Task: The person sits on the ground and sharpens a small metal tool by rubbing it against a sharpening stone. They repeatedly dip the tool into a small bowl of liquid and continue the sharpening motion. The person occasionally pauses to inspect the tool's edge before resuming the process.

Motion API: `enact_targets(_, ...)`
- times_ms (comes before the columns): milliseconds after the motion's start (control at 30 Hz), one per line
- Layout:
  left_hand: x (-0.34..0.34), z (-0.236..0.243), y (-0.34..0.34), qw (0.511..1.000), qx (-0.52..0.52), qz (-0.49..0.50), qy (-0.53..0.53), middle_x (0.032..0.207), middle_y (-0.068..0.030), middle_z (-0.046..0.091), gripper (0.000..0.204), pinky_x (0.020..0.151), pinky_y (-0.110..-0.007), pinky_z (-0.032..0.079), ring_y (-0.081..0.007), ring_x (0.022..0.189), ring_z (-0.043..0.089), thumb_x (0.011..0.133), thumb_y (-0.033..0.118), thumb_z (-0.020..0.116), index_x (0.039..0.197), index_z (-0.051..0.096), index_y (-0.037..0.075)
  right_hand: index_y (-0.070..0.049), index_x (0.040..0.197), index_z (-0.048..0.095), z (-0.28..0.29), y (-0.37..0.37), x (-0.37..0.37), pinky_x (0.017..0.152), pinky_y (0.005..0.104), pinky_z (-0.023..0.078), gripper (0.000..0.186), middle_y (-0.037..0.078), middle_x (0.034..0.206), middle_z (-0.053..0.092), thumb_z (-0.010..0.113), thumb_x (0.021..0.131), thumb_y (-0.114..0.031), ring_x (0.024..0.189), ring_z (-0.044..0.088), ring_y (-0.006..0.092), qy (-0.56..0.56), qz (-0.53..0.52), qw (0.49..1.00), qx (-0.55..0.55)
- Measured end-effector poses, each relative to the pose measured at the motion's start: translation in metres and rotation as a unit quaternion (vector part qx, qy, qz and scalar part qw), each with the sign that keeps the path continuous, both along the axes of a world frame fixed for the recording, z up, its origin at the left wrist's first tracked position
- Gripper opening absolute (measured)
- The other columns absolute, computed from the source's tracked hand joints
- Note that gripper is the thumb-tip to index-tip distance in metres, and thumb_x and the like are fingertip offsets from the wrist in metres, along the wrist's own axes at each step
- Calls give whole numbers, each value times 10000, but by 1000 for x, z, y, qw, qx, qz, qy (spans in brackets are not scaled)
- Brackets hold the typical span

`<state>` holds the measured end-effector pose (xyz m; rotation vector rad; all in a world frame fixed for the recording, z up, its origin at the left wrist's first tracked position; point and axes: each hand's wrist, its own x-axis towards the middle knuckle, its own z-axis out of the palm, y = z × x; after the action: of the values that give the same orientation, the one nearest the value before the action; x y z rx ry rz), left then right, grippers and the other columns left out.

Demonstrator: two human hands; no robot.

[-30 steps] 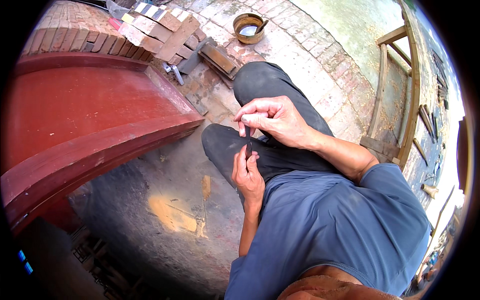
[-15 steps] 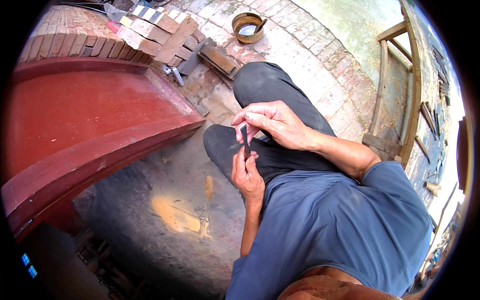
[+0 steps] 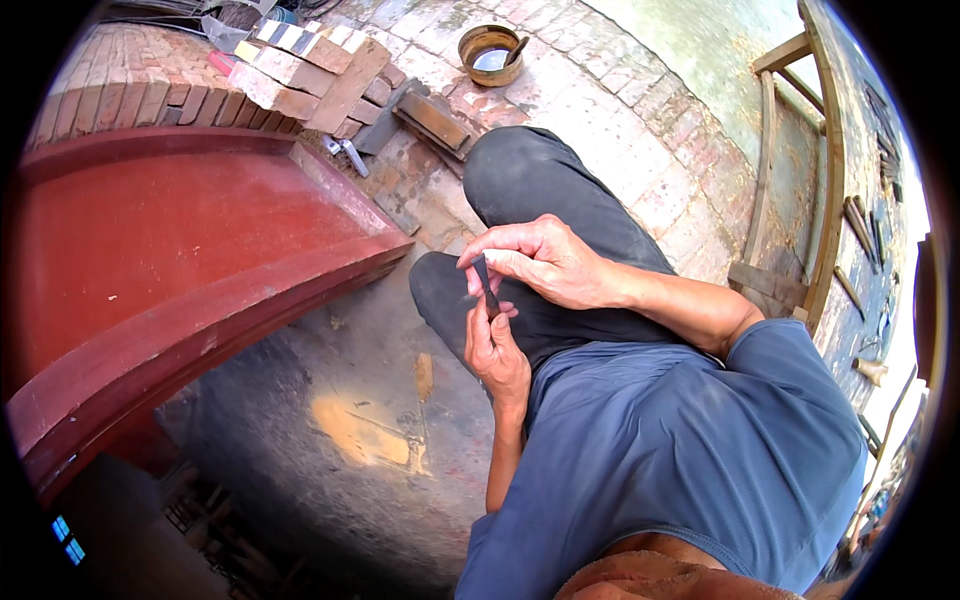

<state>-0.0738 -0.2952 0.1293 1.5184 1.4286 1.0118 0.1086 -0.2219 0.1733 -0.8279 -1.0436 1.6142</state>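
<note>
The dark slim tool [image 3: 486, 287] is held over the person's lap, between the two hands, tilted slightly with its upper end leaning left. The left hand [image 3: 498, 358] pinches its lower end between thumb and fingers. The right hand [image 3: 560, 265] is above, fingers curled and thumb set beside the tool's upper end; whether they grip it firmly or only touch it, I cannot tell.

The tool looks light and stiff, probably metal, so it should not bend or bruise in the fingers. It may turn easily in a loose pinch, being so narrow. The lower, thicker part seems the safer hold; the upper end could carry an edge, so a light touch from its sides suits it better.

The dark trousers [image 3: 515, 175] are beneath the hands. Beyond the knees, a bowl [image 3: 487, 77] with a stick in it stands on the brick floor [image 3: 615, 165]. A red wooden panel [image 3: 200, 230] lies to the left; at right, tools [image 3: 858, 235] lie along the desk [image 3: 831, 190], near its long wooden edge.
</note>
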Motion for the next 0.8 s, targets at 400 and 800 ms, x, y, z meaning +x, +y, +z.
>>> enact_targets(400,-1,2,4,999,23,6,42,1165,-135,724,331,910,-382,532,-257,1027,684,1137,185,553,1342,659,-53,32,1288,714,9,0,3,747,305,593,256,93,981,798,562,1115,-82,814,747,144,-98,30,993,58)
enact_targets(800,-4,2,8,998,24,12,49,1200,-165,723,326,936,-394,531,-297,1079,692,1128,152,572,1356,658,-64,34,1265,730,5,2,0,740,318,603,250,117,931,789,574,1101,-73,791,761,173,-137,13,984,114)
